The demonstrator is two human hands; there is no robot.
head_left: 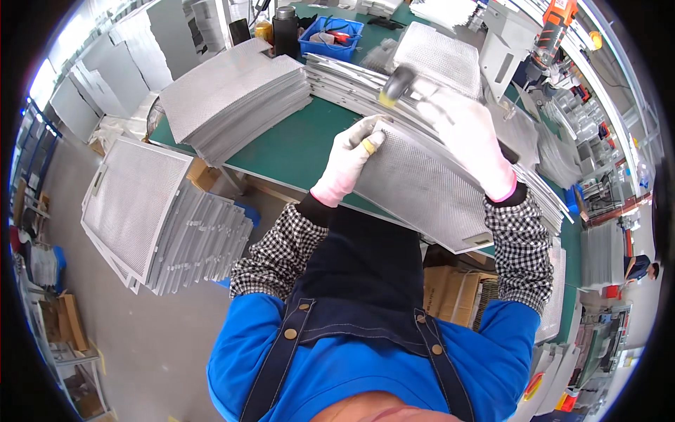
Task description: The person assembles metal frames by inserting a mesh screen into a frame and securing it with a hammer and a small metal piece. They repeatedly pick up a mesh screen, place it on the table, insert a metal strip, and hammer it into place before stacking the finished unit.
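A mesh panel (422,186) lies along the near edge of the green tabletop (281,150), its far-left corner pinched by the gloved left hand (353,153). The right hand (464,133), blurred, is wrapped around a mallet (398,86) near the panel's far edge. Stacked mesh sheets (232,88) stand at the tabletop's left end.

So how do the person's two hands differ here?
The left hand grips a mesh panel near one end; the right hand appears to hold a mallet. The left hand looks fairly sharp, the right hand blurred. The left hand sits lower in the picture than the right hand. Both wear whitish gloves with pink cuffs.
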